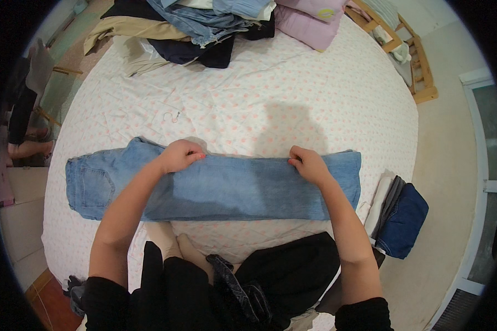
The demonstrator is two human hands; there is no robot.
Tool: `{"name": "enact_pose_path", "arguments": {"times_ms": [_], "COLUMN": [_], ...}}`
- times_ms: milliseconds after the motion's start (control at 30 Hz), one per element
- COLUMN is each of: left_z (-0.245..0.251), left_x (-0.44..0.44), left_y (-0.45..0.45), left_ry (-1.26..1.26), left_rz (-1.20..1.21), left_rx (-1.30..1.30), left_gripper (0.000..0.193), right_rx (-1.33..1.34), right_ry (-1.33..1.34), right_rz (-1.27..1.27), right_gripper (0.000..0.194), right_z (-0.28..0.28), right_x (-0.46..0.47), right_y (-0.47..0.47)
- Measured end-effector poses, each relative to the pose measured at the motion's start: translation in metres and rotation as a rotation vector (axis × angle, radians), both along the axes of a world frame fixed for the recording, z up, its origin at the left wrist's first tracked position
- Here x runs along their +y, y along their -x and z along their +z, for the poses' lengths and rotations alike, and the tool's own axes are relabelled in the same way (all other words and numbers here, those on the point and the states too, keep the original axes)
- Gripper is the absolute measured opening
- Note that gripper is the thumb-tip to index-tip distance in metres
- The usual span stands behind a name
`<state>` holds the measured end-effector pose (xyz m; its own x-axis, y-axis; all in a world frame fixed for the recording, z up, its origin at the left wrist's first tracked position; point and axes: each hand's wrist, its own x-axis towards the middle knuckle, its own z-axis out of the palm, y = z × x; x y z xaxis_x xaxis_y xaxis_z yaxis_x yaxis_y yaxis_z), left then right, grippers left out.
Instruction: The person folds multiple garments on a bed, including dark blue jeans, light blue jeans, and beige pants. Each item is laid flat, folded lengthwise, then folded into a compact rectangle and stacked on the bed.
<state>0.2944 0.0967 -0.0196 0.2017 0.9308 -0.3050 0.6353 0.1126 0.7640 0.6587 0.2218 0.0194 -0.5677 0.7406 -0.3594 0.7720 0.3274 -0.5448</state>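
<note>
A pair of light blue denim jeans [227,194] lies flat across the bed, folded lengthwise with one leg over the other. Its waistband and a back pocket are at the left, and the leg hems are at the right. My left hand [181,156] grips the far long edge near the thigh, thumb and fingers together. Farther along that same edge, my right hand [310,165] pinches the denim above the lower leg. Both forearms pass over the jeans, and a shadow falls across the cloth.
A heap of loose clothes [190,37] lies at the bed's far side beside pink pillows [306,25]. Folded garments [401,217] stand at the right edge. A thin hook-shaped item [173,117] rests on the floral bedsheet [232,99]. Another person's legs [31,149] show at far left.
</note>
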Motion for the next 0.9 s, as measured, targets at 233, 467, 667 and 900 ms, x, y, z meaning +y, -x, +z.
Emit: {"name": "enact_pose_path", "arguments": {"times_ms": [233,467,667,900], "left_z": [-0.018,0.017,0.007,-0.012], "left_x": [-0.010,-0.050,-0.109,-0.128], "left_y": [-0.005,-0.042,-0.062,-0.041], "left_ry": [-0.318,-0.729,-0.617,-0.485], "left_rz": [0.047,-0.130,-0.448,-0.381], "left_rx": [0.382,0.308,0.217,0.277], "left_gripper": [0.028,0.054,0.061,0.038], "right_rx": [-0.144,0.261,0.149,0.077], "right_ry": [-0.150,-0.538,-0.387,-0.459], "right_rz": [0.038,0.175,0.415,0.421], "right_gripper": [0.016,0.042,0.048,0.045], "right_z": [-0.019,-0.012,-0.037,-0.043], "right_x": [0.005,-0.096,-0.157,-0.149], "right_y": [0.011,0.023,0.009,-0.023]}}
